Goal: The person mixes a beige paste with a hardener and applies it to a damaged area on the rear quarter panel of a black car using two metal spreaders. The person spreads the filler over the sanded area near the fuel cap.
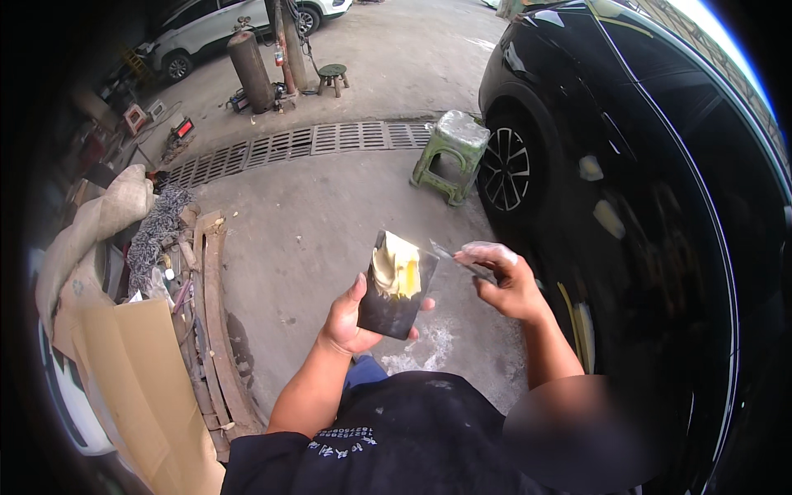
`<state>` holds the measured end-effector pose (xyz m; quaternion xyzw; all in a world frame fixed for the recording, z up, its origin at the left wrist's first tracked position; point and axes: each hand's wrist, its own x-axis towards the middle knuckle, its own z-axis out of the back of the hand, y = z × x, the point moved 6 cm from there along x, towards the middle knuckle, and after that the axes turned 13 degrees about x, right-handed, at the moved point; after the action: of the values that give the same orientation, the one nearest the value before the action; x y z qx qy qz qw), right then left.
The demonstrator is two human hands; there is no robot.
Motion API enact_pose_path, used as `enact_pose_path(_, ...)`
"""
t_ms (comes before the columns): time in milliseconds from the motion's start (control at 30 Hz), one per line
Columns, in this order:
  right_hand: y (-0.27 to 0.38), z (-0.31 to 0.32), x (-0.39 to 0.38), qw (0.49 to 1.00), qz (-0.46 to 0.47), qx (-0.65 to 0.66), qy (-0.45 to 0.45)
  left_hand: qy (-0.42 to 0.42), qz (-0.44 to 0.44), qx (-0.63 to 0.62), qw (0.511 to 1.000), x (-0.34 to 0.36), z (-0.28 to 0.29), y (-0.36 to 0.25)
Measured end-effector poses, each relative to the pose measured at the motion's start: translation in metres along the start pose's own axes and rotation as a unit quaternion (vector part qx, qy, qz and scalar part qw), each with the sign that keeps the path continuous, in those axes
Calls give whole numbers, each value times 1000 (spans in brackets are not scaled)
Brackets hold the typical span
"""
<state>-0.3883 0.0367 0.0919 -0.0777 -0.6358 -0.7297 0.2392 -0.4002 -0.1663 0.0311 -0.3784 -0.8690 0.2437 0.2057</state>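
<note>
My left hand (pixel 353 318) grips a dark rectangular board (pixel 388 318) carrying a thick mound of cream paste (pixel 396 264) with a bright yellow streak. Just right of the board, my right hand (pixel 507 285) is closed on a thin metal scraper (pixel 454 257), its blade angled toward the paste. Pale smears coat my right fingertips. Beside me on the right stands a black car (pixel 660 165) with dull, pale patches (pixel 609 219) on its side.
A green plastic stool (pixel 450 157) stands by the car's wheel. A drain grate (pixel 338 138) crosses the floor ahead. At left lie wooden planks (pixel 216 313), cardboard (pixel 148 371) and rolled material. Farther back are a cylinder (pixel 250 70), small stool (pixel 332 74) and white car (pixel 198 37).
</note>
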Motion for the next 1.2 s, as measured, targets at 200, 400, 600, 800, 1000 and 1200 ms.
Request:
enact_pose_path(200, -70, -38, 56, 886, -202, 391, -150, -104, -144, 190, 966, 47, 49, -94)
enact_pose_path(400, -106, -63, 148, 823, -240, 484, -174, -144, -222, 435, 861, 82, 105, -123)
enact_pose_path(600, -117, 3, 228, 838, -96, 519, -137, -117, -49, 466, 876, 124, 152, -157)
enact_pose_path(800, -95, 36, 301, 968, 91, 184, 148, -39, 61, 18, 997, 175, 185, -160)
enact_pose_path(1000, -148, 75, 362, 975, 52, 113, 182, -25, 20, 7, 999, 243, 191, -177)
enact_pose_path(1200, -188, 119, 420, 999, -25, -43, 13, -211, -110, 129, 963, 302, 216, -208)
